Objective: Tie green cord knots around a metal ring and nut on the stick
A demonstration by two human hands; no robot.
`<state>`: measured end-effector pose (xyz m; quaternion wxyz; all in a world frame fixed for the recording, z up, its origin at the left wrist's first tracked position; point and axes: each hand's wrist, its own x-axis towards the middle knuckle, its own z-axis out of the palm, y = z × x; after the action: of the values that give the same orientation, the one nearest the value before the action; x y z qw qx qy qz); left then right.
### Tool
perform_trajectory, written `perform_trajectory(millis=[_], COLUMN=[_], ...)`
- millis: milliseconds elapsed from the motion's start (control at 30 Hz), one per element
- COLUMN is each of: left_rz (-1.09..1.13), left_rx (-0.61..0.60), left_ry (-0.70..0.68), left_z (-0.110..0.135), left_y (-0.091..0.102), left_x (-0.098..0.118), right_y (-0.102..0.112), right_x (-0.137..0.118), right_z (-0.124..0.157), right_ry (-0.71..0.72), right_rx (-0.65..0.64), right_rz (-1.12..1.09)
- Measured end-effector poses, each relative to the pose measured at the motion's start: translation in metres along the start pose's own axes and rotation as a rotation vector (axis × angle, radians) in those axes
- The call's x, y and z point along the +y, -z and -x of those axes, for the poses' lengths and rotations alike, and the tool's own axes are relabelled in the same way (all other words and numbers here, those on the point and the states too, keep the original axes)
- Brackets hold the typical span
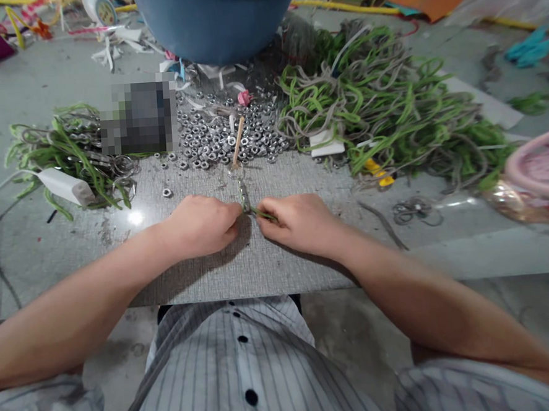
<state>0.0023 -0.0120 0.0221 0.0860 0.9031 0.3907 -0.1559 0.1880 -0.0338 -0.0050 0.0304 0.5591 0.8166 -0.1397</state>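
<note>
The strip of nuts point(245, 196) lies on the table point(204, 278) between the two hands, its near end right at the fingertips. The left hand point(202, 225) has its fingers curled closed beside the strip; what they hold inside is hidden. The right hand point(298, 222) pinches a green cord point(266, 216) between thumb and fingers, and the cord runs from the strip's near end into the grip.

The table is grey and finely textured. Loose nuts point(205, 144) spread beyond the strip, with a blue tub point(217, 23) behind them. A large heap of green and grey cords point(389, 105) lies to the right, near a pink-rimmed basket point(527, 165). To the left are a smaller bundle point(61, 144) and a white plug point(66, 186); a blurred block covers something beside the bundle. Below the table edge show a striped shirt point(247, 368) and a grey floor point(351, 331).

The strip's long axis points away from the person, nearly straight, its far end towards a wooden stick point(238, 142).
</note>
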Motion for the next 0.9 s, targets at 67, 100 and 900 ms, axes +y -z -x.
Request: perform_trajectory(millis=[67, 100, 900], left_rz=[0.003, -0.001, -0.035], left_rx=[0.039, 0.064, 0.051], left_ry=[0.048, 0.08, 0.08], left_z=[0.001, 0.001, 0.003], left_y=[0.0, 0.0, 0.001], left_x=[0.0, 0.001, -0.003], right_y=[-0.002, -0.004, -0.014], right_x=[0.0, 0.0, 0.011], right_z=[0.001, 0.001, 0.001], right_ry=[-0.009, -0.016, 0.055], right_rx=[0.048, 0.074, 0.221], right_rz=[0.002, -0.006, -0.17])
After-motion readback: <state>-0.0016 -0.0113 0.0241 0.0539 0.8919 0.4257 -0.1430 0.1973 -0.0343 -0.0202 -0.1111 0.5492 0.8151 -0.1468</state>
